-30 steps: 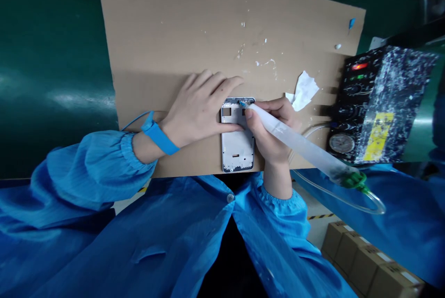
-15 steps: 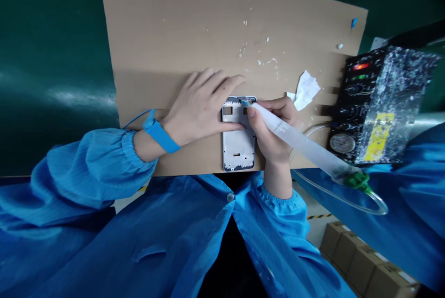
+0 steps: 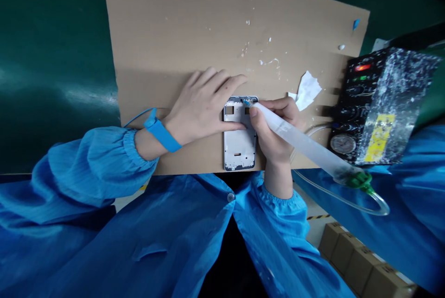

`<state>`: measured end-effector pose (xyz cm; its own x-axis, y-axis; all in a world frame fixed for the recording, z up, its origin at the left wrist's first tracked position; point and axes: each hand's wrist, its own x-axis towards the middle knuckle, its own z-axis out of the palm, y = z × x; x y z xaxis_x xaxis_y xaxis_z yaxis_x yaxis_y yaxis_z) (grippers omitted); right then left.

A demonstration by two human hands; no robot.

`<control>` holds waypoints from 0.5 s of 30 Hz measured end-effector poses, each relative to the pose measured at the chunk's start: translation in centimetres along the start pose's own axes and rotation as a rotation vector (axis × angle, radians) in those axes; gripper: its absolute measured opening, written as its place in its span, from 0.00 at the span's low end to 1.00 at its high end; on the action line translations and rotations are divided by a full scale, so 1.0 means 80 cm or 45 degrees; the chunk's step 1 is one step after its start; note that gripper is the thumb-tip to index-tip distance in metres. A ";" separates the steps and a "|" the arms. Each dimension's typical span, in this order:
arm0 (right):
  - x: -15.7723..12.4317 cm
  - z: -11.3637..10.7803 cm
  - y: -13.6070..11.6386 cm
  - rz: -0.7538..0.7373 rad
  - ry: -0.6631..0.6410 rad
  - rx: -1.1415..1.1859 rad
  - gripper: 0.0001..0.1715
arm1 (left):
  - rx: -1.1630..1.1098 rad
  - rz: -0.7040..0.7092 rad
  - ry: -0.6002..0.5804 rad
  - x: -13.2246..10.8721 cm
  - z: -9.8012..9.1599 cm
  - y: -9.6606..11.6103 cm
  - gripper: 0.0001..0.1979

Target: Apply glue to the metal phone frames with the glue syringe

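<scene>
A phone middle frame [image 3: 239, 139], grey-white with a dark rim and rectangular cut-outs, lies on the cardboard. My left hand [image 3: 203, 108] holds it from the left, the thumb across its face and the index finger by its upper left corner; the other fingers stretch over the cardboard. My right hand [image 3: 274, 126] is closed around the lower end of a translucent dispensing syringe [image 3: 299, 142]. The syringe's blue needle tip [image 3: 246, 102] is at the frame's top edge; whether it touches cannot be made out. A green cap [image 3: 359, 180] with a clear hose closes the syringe's far end.
A stained black dispenser box [image 3: 378, 108] with a gauge and lit display stands at right. Torn white paper [image 3: 308, 90] and white crumbs lie on the cardboard sheet [image 3: 167, 34]. Another person's blue sleeve [image 3: 410, 205] is at right, above cardboard boxes [image 3: 361, 261] on the floor.
The whole view has shifted slightly. Both hands, the frame and the syringe keep nearly the same positions, with the needle tip still at the top edge.
</scene>
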<state>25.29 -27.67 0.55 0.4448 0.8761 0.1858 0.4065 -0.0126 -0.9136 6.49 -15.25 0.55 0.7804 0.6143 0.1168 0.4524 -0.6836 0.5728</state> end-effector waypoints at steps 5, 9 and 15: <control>0.000 0.001 0.000 -0.023 -0.002 0.015 0.19 | 0.009 0.005 0.016 0.000 0.001 -0.001 0.44; -0.001 0.000 0.002 -0.016 0.003 0.023 0.19 | 0.002 -0.002 0.003 0.000 0.001 -0.001 0.44; -0.001 0.000 0.005 -0.010 -0.005 -0.023 0.23 | -0.013 -0.005 -0.020 -0.001 0.000 -0.001 0.44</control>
<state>25.39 -27.77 0.16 0.4384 0.8781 0.1917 0.4241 -0.0141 -0.9055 6.44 -15.25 0.48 0.7852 0.6109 0.1017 0.4514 -0.6769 0.5814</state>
